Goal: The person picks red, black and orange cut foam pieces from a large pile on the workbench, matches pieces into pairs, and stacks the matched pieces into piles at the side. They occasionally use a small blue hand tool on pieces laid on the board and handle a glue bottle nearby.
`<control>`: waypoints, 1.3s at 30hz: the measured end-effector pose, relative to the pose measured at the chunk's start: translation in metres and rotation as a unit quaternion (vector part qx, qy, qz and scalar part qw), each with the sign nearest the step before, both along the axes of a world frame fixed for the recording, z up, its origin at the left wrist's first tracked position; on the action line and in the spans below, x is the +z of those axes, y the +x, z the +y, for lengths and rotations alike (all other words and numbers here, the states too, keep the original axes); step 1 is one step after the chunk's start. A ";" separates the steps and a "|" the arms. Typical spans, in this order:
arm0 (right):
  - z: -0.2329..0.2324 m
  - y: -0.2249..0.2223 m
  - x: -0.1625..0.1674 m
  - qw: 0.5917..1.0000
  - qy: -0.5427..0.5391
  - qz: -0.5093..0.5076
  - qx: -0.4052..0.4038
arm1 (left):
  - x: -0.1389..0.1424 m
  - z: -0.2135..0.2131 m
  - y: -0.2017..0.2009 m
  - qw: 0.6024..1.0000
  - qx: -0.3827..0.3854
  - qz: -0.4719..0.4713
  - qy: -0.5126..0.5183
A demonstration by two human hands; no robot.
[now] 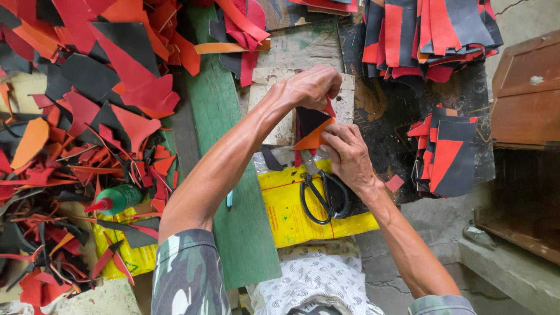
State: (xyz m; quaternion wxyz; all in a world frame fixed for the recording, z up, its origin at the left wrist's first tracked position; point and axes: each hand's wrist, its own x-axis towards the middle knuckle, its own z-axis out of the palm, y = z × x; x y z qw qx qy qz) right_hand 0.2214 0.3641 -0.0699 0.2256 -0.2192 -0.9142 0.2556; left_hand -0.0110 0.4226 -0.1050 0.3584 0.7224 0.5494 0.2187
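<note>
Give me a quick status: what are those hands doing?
Left hand and right hand both pinching an orange and black piece. Scissors lie beneath on yellow sheet. Nothing in between.

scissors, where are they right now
In the head view the black-handled scissors lie on the yellow sheet, low centre, just under the right hand.

Orange and black leather piece (pixel 313 135), pinched between both hands, tilted, above black scissors (pixel 322 192)

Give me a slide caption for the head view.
Left hand and right hand press an orange-and-black material piece together above black-handled scissors.
</note>
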 end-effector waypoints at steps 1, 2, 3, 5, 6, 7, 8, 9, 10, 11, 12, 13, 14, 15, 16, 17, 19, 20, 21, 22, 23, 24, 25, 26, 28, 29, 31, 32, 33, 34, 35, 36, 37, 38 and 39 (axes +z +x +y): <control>0.001 -0.003 0.000 1.000 -0.018 -0.006 -0.003 | -0.002 0.003 -0.002 1.000 0.001 0.015 -0.023; 0.001 -0.003 0.000 0.999 -0.038 -0.014 -0.007 | -0.003 0.004 -0.003 0.998 0.001 0.028 -0.047; 0.002 -0.003 0.000 0.999 -0.034 -0.021 -0.006 | -0.004 0.006 -0.006 0.999 -0.003 0.027 -0.031; 0.002 -0.005 -0.001 0.999 -0.024 -0.034 -0.002 | -0.005 0.007 -0.014 1.000 -0.007 0.024 0.005; 0.002 -0.006 -0.002 0.999 -0.024 -0.038 0.000 | -0.004 0.009 -0.016 1.000 0.023 0.005 -0.004; 0.003 -0.007 -0.003 0.999 -0.024 -0.042 0.002 | -0.002 0.009 -0.018 0.998 0.053 -0.014 -0.014; 0.002 -0.007 -0.003 0.999 -0.026 -0.047 0.002 | -0.001 0.009 -0.019 0.996 0.081 -0.034 -0.025; 0.002 -0.007 -0.004 0.999 -0.022 -0.044 -0.001 | 0.001 0.009 -0.020 0.996 0.085 -0.028 -0.029; 0.002 -0.007 -0.005 0.999 -0.018 -0.042 -0.003 | 0.002 0.010 -0.021 0.995 0.089 -0.022 -0.034; 0.002 -0.007 -0.006 0.999 -0.013 -0.040 -0.005 | 0.003 0.011 -0.021 0.995 0.093 -0.017 -0.038; 0.002 -0.007 -0.007 0.999 -0.008 -0.045 -0.006 | 0.004 0.012 -0.021 0.996 0.082 -0.019 -0.041; 0.003 -0.007 -0.008 0.999 -0.003 -0.049 -0.008 | 0.004 0.013 -0.022 0.996 0.070 -0.020 -0.044; 0.002 -0.007 -0.009 0.999 0.002 -0.053 -0.010 | 0.004 0.013 -0.021 0.997 0.058 -0.021 -0.047; 0.003 -0.007 -0.010 0.998 0.003 -0.055 -0.008 | 0.003 0.014 -0.021 0.997 0.058 -0.022 -0.048; 0.004 -0.007 -0.011 0.998 0.004 -0.055 -0.006 | 0.002 0.015 -0.022 0.997 0.060 -0.024 -0.047; 0.005 -0.007 -0.012 0.998 0.006 -0.056 -0.005 | 0.000 0.016 -0.022 0.997 0.061 -0.025 -0.046; 0.008 -0.008 -0.014 0.997 0.014 -0.076 0.003 | -0.001 0.019 -0.028 0.998 0.065 -0.022 -0.001; 0.008 -0.008 -0.014 0.996 0.017 -0.087 0.007 | -0.001 0.020 -0.029 0.997 0.067 -0.022 0.020; 0.008 -0.008 -0.014 0.995 0.021 -0.096 0.003 | -0.001 0.021 -0.030 0.998 0.060 -0.028 0.004; 0.007 -0.008 -0.014 0.994 0.027 -0.104 -0.001 | 0.000 0.022 -0.032 0.998 0.054 -0.033 -0.010; 0.007 -0.009 -0.014 0.993 0.034 -0.111 -0.002 | 0.001 0.023 -0.033 0.998 0.049 -0.037 -0.024; 0.006 -0.009 -0.013 0.992 0.041 -0.122 -0.008 | 0.001 0.023 -0.033 0.998 0.032 -0.036 -0.036; 0.005 -0.009 -0.013 0.990 0.046 -0.134 -0.015 | 0.001 0.022 -0.033 0.998 0.013 -0.036 -0.049; 0.004 -0.009 -0.013 0.988 0.051 -0.146 -0.022 | 0.001 0.022 -0.032 0.997 -0.006 -0.036 -0.061; 0.005 -0.008 -0.013 0.992 0.027 -0.118 -0.029 | -0.002 0.020 -0.029 0.998 -0.018 -0.049 -0.045; 0.006 -0.008 -0.014 0.994 0.016 -0.104 -0.033 | -0.003 0.020 -0.028 0.998 -0.024 -0.055 -0.037; 0.009 -0.007 -0.015 0.998 0.011 -0.060 -0.030 | -0.006 0.018 -0.030 0.998 -0.019 -0.063 -0.022; 0.010 -0.007 -0.016 0.999 0.006 -0.040 -0.028 | -0.008 0.016 -0.030 0.997 -0.016 -0.069 -0.016; 0.011 -0.006 -0.016 0.999 0.005 -0.042 -0.030 | -0.009 0.014 -0.030 0.997 -0.016 -0.072 -0.010; 0.012 -0.007 -0.017 0.999 0.005 -0.043 -0.031 | -0.011 0.013 -0.031 0.997 -0.015 -0.074 -0.003; 0.012 -0.007 -0.018 0.998 0.006 -0.044 -0.033 | -0.011 0.012 -0.031 0.997 -0.013 -0.075 0.005; 0.013 -0.007 -0.018 0.998 0.007 -0.044 -0.033 | -0.012 0.011 -0.031 0.997 -0.013 -0.080 0.007; 0.013 -0.007 -0.018 0.998 0.009 -0.044 -0.034 | -0.012 0.011 -0.030 0.996 -0.013 -0.085 0.010; 0.013 -0.007 -0.018 0.998 0.010 -0.044 -0.035 | -0.012 0.010 -0.030 0.996 -0.013 -0.090 0.013; 0.013 -0.008 -0.018 0.998 0.009 -0.043 -0.035 | -0.012 0.011 -0.030 0.995 -0.020 -0.096 0.024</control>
